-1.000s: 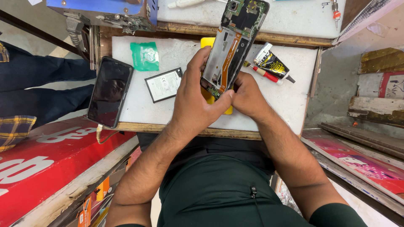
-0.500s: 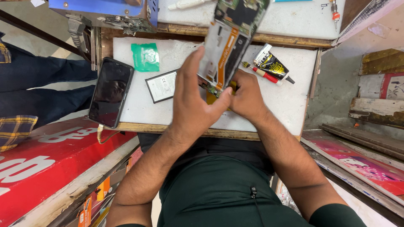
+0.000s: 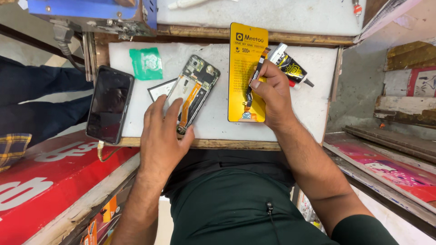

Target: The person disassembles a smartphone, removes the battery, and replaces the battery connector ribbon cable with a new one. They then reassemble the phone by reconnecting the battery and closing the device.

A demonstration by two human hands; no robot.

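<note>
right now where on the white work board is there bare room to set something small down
Bare patches on the white work board: the strip between the opened phone frame and the yellow screen panel, and the near right corner below the glue tube. The left side is crowded: green packet, black phone on the edge, left hand on the frame. The right hand covers the panel.

Bare mat [image 3: 213,113] between opened phone [image 3: 193,93] and yellow panel [image 3: 245,68].

L hand [image 3: 162,136] palm down, fingers [image 3: 170,109] spread, R hand [image 3: 272,97] fingers curled in pinch, both forearms extended fwd
</note>
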